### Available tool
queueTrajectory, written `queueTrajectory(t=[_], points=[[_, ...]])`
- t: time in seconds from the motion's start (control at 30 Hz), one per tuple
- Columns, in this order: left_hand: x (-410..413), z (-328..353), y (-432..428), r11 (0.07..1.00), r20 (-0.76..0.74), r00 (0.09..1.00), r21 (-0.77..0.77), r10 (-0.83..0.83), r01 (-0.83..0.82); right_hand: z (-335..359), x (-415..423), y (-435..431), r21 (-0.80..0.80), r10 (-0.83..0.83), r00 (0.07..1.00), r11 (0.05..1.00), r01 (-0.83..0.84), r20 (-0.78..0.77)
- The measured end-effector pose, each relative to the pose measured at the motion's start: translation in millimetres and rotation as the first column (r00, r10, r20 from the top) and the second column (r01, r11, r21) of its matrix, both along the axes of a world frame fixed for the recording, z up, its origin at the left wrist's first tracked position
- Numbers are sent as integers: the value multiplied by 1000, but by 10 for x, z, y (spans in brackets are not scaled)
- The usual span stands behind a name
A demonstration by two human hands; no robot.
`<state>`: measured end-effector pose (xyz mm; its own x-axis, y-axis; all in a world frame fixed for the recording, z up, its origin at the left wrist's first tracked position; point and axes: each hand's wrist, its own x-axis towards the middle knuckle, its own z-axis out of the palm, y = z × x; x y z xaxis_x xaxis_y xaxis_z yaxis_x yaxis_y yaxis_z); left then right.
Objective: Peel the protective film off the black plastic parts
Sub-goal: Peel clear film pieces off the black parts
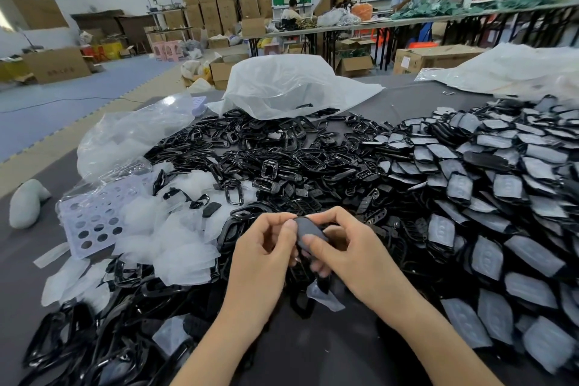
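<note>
both hands meet low in the middle of the view, over the near edge of a dark grey table (338, 351). the left hand (266, 247) and the right hand (347, 247) share one black plastic part (308, 230), a flat oval piece held up between them, clear of the heap. the left thumb and forefinger pinch its left end; the right thumb lies across its lower face with the forefinger curled over the top edge. both sets of fingers are closed tight on it, the rest loosely curled beneath. whether film is on this piece i cannot tell.

room is tight. to the right a broad pile of film-covered parts (488, 197) runs from the wrist to the table's far right edge. ahead and wrapping left lies a heap of bare black frames (266, 160). to the left, loose peeled films (175, 244) sit in a white drift beside a perforated lilac tray (94, 222). a big clear bag (282, 88) slumps at the far side. the only bare cloth is the strip between the forearms, nearest the body, and a margin at the far left edge.
</note>
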<state>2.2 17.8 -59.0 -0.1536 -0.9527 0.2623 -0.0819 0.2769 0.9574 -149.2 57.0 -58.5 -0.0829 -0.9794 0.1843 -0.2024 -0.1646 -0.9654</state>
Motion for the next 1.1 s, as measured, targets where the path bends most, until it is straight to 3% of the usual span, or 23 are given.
queueTrajectory(t=[0.13,0.23,0.3,0.37,0.43,0.5,0.57,0.67,0.73,0.9,1.0,1.1], points=[[24,36,34,1000,29,999,-7,13,-13,47,-2,17,-29,7,994,1000,-10,-107],[130,75,6,995,105,992,-84,71,-62,284,-280,-142,-141,-214,973,964,224,83],[252,107,-66,985,170,979,-147,115,-91,492,-595,-296,-168,-405,865,869,465,295],[408,137,-180,970,254,951,-208,178,-126,614,-832,-402,-82,-523,724,783,616,449],[575,166,-350,949,373,891,-270,257,-161,580,-891,-432,24,-589,658,753,657,469],[721,183,-560,925,528,778,-335,342,-179,442,-801,-397,44,-604,711,772,634,359],[815,195,-769,913,691,606,-371,394,-171,283,-622,-329,4,-556,803,823,569,214],[850,219,-973,943,894,301,-310,332,-119,125,-309,-266,-60,-451,892,891,449,-29],[840,253,-1051,961,944,187,-260,273,-93,118,-118,-290,-100,-398,903,917,386,-163],[787,291,-1105,961,958,83,-273,276,-49,306,273,-700,-190,-251,860,965,183,-444],[844,300,-1088,953,940,158,-293,302,-74,396,505,-1087,-192,-212,757,974,117,-618],[970,286,-1081,937,895,278,-337,349,-93,406,735,-1428,-83,-102,638,995,59,-764]])
